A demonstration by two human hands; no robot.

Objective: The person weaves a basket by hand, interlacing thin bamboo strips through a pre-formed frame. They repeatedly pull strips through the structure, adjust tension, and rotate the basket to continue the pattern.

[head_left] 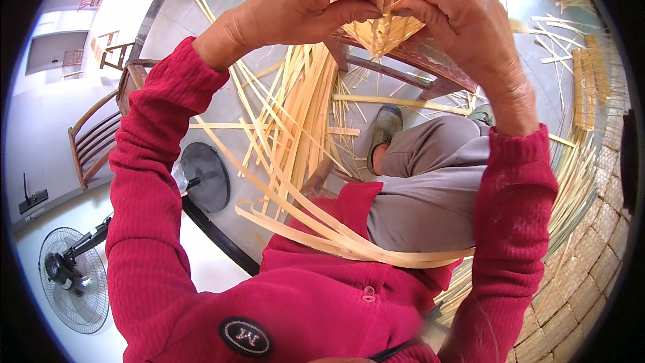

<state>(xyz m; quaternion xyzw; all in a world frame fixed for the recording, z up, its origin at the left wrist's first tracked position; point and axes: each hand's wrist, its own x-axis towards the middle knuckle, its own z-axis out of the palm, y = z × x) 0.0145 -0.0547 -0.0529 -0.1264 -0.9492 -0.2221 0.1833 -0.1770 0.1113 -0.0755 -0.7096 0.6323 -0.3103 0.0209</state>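
Reddish-brown worn wood forms the low table (430, 57), its edge running just below the fingers of the right hand (470, 27). Smooth grey floor (178, 23) stretches left of the fingers of the left hand (316, 0), and a gap parts both hands from the grey-trousered lap (430, 208). Below the left fingers lies a thick sheaf of pale, flat strips (312, 94); farther down, long curved yellowish strips (363, 247) cross the lap. A brown slatted wooden chair (97, 131) stands well apart to the left. Between and beyond the fingers, over the table, is a pale yellow open lattice of flat woven strips (383, 37), tapering to a corner; thumbs and fingers of both hands pinch it, tips nearly meeting.
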